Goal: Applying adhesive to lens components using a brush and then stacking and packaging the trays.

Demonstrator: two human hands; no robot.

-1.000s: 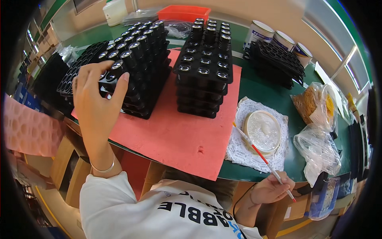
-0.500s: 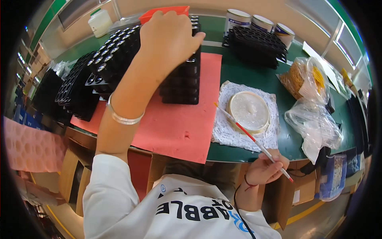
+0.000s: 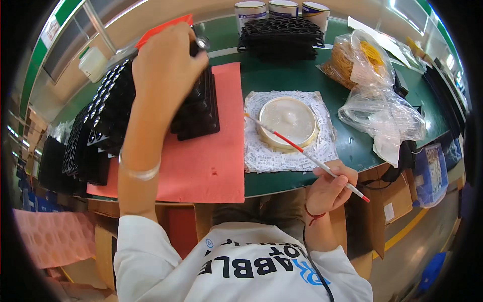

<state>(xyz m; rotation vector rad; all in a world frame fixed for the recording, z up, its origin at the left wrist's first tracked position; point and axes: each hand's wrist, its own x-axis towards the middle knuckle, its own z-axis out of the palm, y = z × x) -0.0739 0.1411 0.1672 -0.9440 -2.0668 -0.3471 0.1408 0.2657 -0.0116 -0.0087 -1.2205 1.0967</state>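
Observation:
My left hand (image 3: 163, 63) reaches over the black tray (image 3: 198, 126) on a red-pink sheet (image 3: 214, 171), its fingers curled. At its fingertips shows a black cylindrical part with a shiny silver rim (image 3: 203, 43); the hand hides most of the grip. In my right hand (image 3: 332, 186), near the table's front edge, a thin paintbrush (image 3: 312, 158) with a white and red handle is held, fingers closed round it. Its yellowish tip points up and left, beside a round shallow dish (image 3: 288, 123) of whitish translucent stuff. The dish rests on a printed white cloth (image 3: 261, 163).
Left of my arm stand racks of silver-topped black parts (image 3: 108, 93) and stacked black trays (image 3: 78, 156). An orange-red bin (image 3: 166, 27) and a white jug (image 3: 93, 64) lie beyond. Cans (image 3: 284, 10), more black trays (image 3: 282, 38) and bagged rubber bands (image 3: 370, 58) sit at the back right.
The view has swung, so the table's things appear farther left and higher. My left hand has come up with a silver-rimmed black part now showing at its fingertips. The right hand still holds the paintbrush.

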